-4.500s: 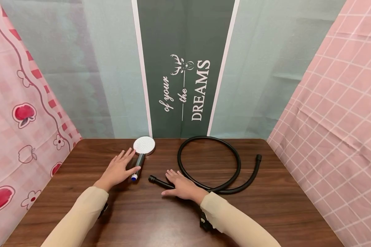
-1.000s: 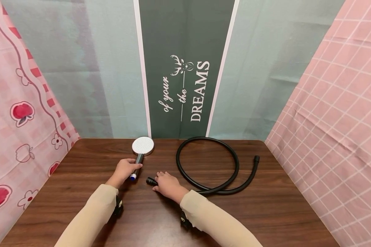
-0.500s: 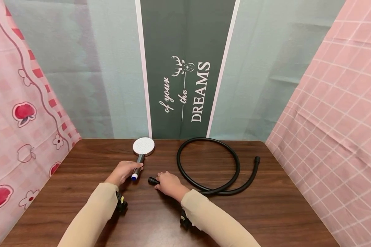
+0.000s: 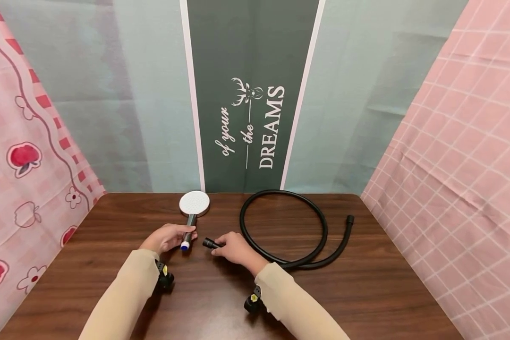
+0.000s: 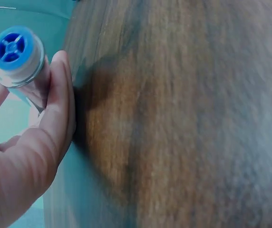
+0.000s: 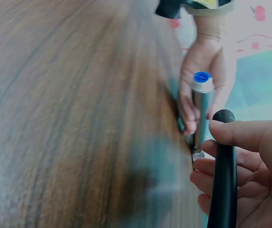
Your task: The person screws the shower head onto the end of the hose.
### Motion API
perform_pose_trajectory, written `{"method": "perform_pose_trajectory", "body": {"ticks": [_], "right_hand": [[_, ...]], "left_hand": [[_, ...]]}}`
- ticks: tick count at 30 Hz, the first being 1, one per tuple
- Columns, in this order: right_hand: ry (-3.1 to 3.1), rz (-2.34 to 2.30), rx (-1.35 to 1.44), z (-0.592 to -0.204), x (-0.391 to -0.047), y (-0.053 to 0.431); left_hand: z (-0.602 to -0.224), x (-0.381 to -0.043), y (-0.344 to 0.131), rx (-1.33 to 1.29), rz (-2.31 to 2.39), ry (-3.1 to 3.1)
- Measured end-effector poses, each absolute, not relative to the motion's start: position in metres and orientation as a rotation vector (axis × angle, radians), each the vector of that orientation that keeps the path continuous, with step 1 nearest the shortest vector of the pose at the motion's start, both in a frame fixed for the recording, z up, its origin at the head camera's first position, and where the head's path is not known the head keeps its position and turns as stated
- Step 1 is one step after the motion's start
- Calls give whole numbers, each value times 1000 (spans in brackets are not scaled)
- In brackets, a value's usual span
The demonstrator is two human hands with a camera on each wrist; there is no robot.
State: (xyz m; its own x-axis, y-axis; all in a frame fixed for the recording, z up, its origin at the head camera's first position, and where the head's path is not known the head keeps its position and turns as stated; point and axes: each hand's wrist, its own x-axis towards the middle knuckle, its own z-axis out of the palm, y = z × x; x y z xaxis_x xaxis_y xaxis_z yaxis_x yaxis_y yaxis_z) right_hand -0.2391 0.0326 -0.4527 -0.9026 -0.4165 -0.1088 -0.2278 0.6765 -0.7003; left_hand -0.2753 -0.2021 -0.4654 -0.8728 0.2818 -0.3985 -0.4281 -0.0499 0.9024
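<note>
A hand shower with a round white spray face [image 4: 194,203] lies toward the back left of the table. My left hand [image 4: 167,237] grips its dark handle, thumb across the top and fingers beneath. In the left wrist view, the white threaded end with a blue insert [image 5: 13,48] points out past the fingers. My right hand [image 4: 235,248] holds a black shower hose [image 4: 325,226] just behind its end fitting [image 4: 208,242], thumb on one side, fingers on the other. That fitting points left toward the handle's threaded end, with a short gap between them.
The hose loops once on the wooden table [image 4: 212,307], its other end [image 4: 350,220] lying at the right. A grey-green curtain with white lettering [image 4: 272,127] hangs along the back edge. Pink cloths flank the left and right sides. Both wrists carry small black cameras [image 4: 251,302].
Both hands, spread with straight fingers 4.5 seconds ago, have taken hold of the shower handle and the hose. In the last half second, the hose end has risen a little in the right hand.
</note>
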Motion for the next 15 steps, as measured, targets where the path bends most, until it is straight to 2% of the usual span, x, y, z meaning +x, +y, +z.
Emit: {"method": "perform_pose_trajectory", "body": {"ticks": [15], "right_hand": [[2442,-1342,-460,-445,-244,43]], "left_hand": [[-471,-276,-200,-173,2059,1649]]}}
